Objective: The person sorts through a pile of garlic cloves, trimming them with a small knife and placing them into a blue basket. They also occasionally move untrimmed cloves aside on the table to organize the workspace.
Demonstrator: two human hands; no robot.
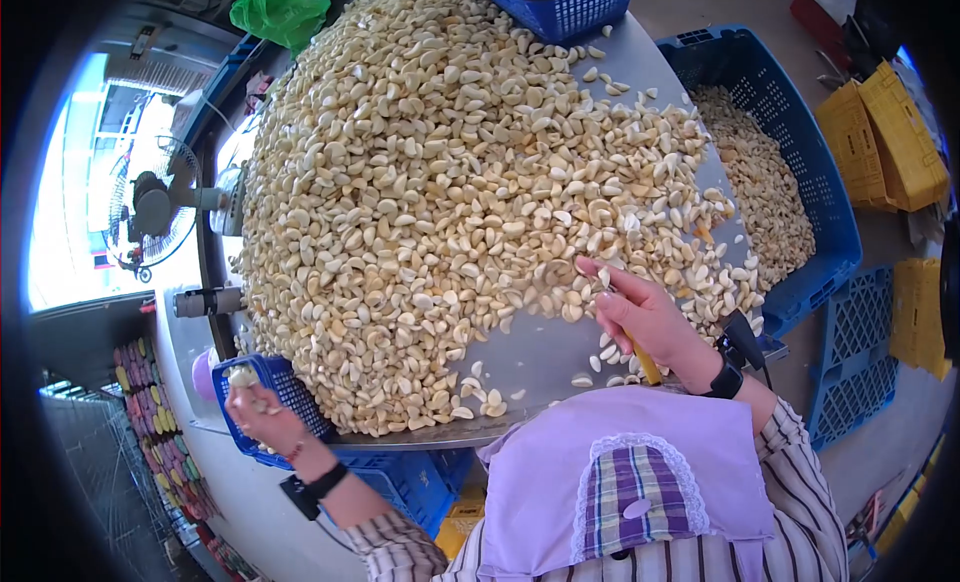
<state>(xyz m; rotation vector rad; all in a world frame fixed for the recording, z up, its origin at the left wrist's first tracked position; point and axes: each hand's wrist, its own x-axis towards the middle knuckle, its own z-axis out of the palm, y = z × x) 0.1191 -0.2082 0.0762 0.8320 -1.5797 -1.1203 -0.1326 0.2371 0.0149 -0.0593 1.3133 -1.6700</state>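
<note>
My left hand is over a small blue basket at the table's left edge, its fingers curled around several pale garlic cloves. Above the right part of the table, my right hand grips a small knife by its yellow handle, which sticks out below the palm. A clove shows at the thumb and forefinger of that hand. Loose peeled garlic cloves form a wide heap in front of both hands.
A large blue crate of cloves stands right of the metal table. Another blue basket and a green plastic bag sit at the far side. A fan stands at left, yellow crates at right.
</note>
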